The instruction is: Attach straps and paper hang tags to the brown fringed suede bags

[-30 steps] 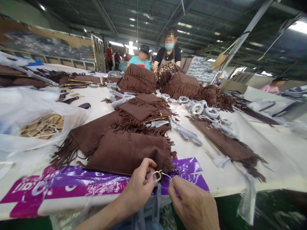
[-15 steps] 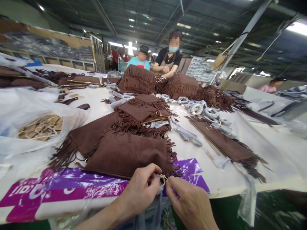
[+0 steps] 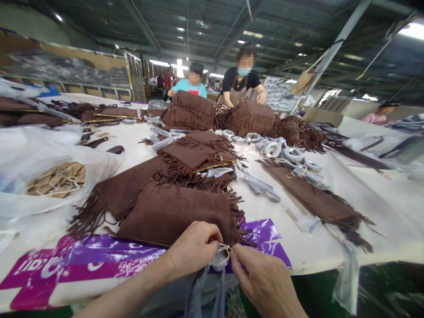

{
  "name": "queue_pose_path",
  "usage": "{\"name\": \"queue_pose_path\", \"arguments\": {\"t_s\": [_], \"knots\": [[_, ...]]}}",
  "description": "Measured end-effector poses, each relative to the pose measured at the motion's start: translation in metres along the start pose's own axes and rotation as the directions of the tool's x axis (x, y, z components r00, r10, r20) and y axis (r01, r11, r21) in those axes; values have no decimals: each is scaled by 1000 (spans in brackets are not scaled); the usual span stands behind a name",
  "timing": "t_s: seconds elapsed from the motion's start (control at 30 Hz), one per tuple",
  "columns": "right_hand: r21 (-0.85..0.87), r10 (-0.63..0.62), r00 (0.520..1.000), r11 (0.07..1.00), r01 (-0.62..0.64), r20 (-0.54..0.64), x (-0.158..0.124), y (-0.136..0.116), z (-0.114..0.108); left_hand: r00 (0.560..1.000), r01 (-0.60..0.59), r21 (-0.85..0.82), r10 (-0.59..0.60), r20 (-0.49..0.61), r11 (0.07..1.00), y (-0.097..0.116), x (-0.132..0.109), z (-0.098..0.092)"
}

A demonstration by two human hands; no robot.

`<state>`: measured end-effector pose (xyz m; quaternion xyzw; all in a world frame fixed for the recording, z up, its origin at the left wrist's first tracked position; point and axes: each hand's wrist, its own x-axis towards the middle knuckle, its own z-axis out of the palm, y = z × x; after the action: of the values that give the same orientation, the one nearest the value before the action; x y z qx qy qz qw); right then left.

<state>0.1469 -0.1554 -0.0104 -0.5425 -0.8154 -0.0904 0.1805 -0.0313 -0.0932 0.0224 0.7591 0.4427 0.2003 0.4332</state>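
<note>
My left hand (image 3: 198, 244) and my right hand (image 3: 260, 271) are close together at the table's front edge, fingers pinched. A thin white string (image 3: 225, 246) runs between their fingertips. Beside it is a gold-coloured metal ring (image 3: 227, 253), joined to a plastic-wrapped strap (image 3: 218, 289) that hangs down below the edge. My fingers partly hide the string's ends. Just beyond my hands lies a dark brown fringed bag (image 3: 179, 212), flat on a purple and magenta plastic sheet (image 3: 139, 256). My left hand overlaps its lower right part in view.
More brown fringed bags (image 3: 195, 152) are stacked behind. Another long one (image 3: 308, 192) lies at right, near plastic-wrapped coils (image 3: 273, 149). A clear bag at left holds brown tags with white strings (image 3: 58, 179). Co-workers (image 3: 243, 81) stand across the table.
My left hand has shifted slightly up, and the ring and wrapped strap between my hands show more fully. A co-worker across the table has moved their hands apart.
</note>
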Motion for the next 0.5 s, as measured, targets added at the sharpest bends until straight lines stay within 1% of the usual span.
{"name": "queue_pose_path", "arguments": {"t_s": [0.1, 0.27, 0.4, 0.5], "knots": [[-15, -31, 999, 999, 32, 15, 2, 1, -2, 1000, 8, 9, -8, -26, 1000, 1, 1, 2], [-33, -70, 998, 997, 69, -11, 6, -1, -4, 999, 9, 19, -8, -39, 1000, 1, 2, 2], [-59, -88, 996, 994, 88, 2, 8, -2, -4, 1000, 21, -29, -22, -12, 999, -3, 1, 3], [-60, -77, 997, 995, 78, 25, 9, -2, -2, 1000, -3, -74, 2, -14, 997, -5, 2, 6]]}}
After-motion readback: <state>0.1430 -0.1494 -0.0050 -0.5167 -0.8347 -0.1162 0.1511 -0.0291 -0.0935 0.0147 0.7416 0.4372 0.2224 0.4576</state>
